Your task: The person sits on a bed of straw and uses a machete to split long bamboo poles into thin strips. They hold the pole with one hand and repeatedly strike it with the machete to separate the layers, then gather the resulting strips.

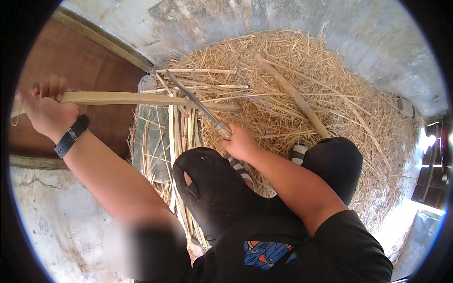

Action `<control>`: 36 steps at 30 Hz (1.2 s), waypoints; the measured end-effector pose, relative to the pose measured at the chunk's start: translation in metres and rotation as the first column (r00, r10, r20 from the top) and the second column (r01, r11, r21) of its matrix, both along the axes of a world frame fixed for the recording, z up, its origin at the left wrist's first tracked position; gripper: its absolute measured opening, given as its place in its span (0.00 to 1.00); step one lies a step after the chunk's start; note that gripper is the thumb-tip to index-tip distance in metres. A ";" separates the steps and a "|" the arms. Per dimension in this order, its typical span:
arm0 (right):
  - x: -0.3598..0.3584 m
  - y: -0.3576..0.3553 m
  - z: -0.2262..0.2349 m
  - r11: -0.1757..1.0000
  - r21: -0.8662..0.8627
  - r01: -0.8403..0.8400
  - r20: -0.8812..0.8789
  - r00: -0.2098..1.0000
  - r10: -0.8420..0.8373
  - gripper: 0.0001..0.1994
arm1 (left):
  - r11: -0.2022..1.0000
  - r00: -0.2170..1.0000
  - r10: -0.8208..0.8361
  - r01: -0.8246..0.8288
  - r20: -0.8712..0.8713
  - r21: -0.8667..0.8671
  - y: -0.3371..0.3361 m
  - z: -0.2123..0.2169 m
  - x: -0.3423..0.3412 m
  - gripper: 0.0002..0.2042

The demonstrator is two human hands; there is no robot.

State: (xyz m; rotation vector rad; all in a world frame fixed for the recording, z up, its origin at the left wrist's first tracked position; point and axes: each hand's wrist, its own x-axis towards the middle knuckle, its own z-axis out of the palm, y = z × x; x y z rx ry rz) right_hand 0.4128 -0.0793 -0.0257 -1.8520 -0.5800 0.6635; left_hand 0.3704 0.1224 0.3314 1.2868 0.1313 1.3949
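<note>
My left hand (pixel 51 109), out at the far left and partly smeared by motion, has its fingers closed round a long pale strip that looks like split bamboo (pixel 118 98). The strip runs rightward across the view. In my right hand (pixel 241 142) is the handle of a long knife (pixel 200 106), its narrow blade angled up and to the left. Blade and strip cross near the strip's right part; the blade appears to touch it. A black watch (pixel 71 137) circles my left wrist.
Dry shavings (pixel 302 52) cover the floor. A thick bamboo pole (pixel 295 96) lies on them at right. Cut strips (pixel 177 132) are stacked beside my bent knee (pixel 203 165). A brown door panel (pixel 89 56) stands at left; a grey wall (pixel 377 37) bounds the back.
</note>
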 end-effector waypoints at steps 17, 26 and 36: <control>-0.009 -0.004 0.016 0.999 -0.046 -0.024 0.137 0.990 0.030 0.16 | 0.985 0.985 0.174 -0.174 -0.004 -0.019 0.020 0.000 0.000 0.23; -0.014 -0.010 0.080 0.995 0.049 -0.088 0.174 0.982 0.078 0.18 | 0.996 0.998 0.047 -0.049 0.031 0.070 0.005 0.001 0.002 0.23; 0.012 -0.007 0.008 0.995 -0.099 0.033 0.043 0.999 -0.029 0.14 | 0.985 0.990 -0.142 0.139 0.014 0.103 -0.014 0.007 0.011 0.21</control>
